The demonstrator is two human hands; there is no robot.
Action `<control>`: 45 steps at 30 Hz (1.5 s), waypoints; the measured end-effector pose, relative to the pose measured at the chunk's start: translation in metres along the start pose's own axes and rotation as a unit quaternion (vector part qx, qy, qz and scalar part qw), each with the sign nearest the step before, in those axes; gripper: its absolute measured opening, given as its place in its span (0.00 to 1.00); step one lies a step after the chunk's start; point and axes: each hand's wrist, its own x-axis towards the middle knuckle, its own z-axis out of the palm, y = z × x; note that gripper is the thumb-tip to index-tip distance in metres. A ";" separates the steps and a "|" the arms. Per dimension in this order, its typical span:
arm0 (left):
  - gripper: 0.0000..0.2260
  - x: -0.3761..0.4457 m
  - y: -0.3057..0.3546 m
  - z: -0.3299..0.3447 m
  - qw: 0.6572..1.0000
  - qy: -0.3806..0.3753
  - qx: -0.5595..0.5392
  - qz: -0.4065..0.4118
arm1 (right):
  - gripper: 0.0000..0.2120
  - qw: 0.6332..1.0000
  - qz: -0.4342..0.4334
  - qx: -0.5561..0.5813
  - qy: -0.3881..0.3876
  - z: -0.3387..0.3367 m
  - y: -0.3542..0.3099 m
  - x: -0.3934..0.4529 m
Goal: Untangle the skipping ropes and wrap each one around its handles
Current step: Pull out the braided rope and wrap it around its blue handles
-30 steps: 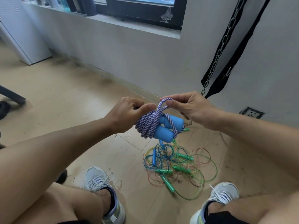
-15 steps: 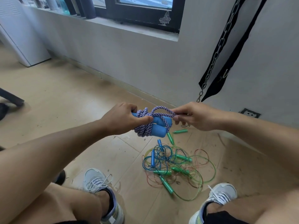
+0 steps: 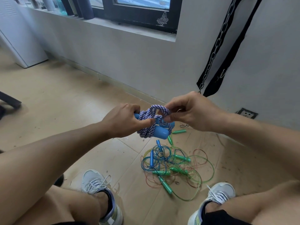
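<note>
My left hand (image 3: 125,120) grips a pair of blue foam handles (image 3: 159,132) with a purple-and-white braided rope (image 3: 146,129) wound around them. My right hand (image 3: 186,113) pinches a loop of that braided rope above the handles. Below, on the floor between my feet, lies a tangle of thin plastic skipping ropes (image 3: 177,166) in blue, green and reddish cord. Several green handles (image 3: 165,185) and slim blue handles (image 3: 151,158) stick out of the tangle.
Both of my sneakers (image 3: 97,189) flank the pile on the wooden floor (image 3: 53,101). A grey wall with a window sill (image 3: 129,30) runs behind. A chain (image 3: 214,51) and black strap hang at the right, above a wall socket (image 3: 246,113). A white cabinet (image 3: 19,38) stands far left.
The bundle turned level from its earlier tilt. My right hand drew the rope loop sideways, then came back close above the handles, still pinching it.
</note>
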 end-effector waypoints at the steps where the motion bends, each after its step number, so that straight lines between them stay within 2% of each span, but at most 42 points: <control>1: 0.28 0.000 0.002 0.000 1.000 0.001 -0.013 0.002 | 0.14 1.000 -0.006 -0.011 0.000 0.002 -0.002 -0.001; 4: 0.28 0.000 0.007 0.000 0.998 -0.002 -0.056 -0.001 | 0.14 0.998 -0.021 -0.057 0.016 0.003 -0.001 -0.003; 11: 0.29 0.001 0.007 0.001 0.997 0.001 -0.076 -0.019 | 0.13 0.983 -0.070 -0.168 0.040 0.001 0.007 -0.002; 17: 0.34 -0.002 0.013 0.007 0.992 -0.007 -0.122 -0.040 | 0.10 0.987 -0.080 -0.135 0.042 0.011 0.009 -0.001; 22: 0.29 0.001 0.011 0.002 0.988 0.012 -0.142 -0.059 | 0.10 0.982 -0.082 -0.143 0.095 0.013 0.017 0.001; 26: 0.27 -0.001 0.008 0.001 0.991 0.008 -0.131 -0.037 | 0.08 0.990 -0.065 -0.107 0.060 0.013 0.024 0.004; 28: 0.30 -0.001 0.006 0.001 0.991 -0.002 -0.134 -0.028 | 0.08 0.999 -0.026 -0.012 0.025 0.010 0.030 0.007; 31: 0.30 -0.003 0.007 0.002 0.990 -0.017 -0.140 -0.013 | 0.15 0.993 0.042 0.099 -0.039 0.004 0.043 0.008; 33: 0.27 -0.005 0.010 0.004 0.989 -0.022 -0.144 -0.010 | 0.19 0.982 0.066 0.157 -0.086 0.005 0.049 0.007; 37: 0.19 -0.004 0.014 0.008 0.988 -0.039 -0.147 -0.023 | 0.16 0.990 0.041 0.113 -0.071 0.009 0.050 0.006; 45: 0.22 -0.004 0.018 0.008 0.985 -0.111 -0.116 -0.060 | 0.09 0.996 0.028 0.026 -0.075 0.009 0.051 0.008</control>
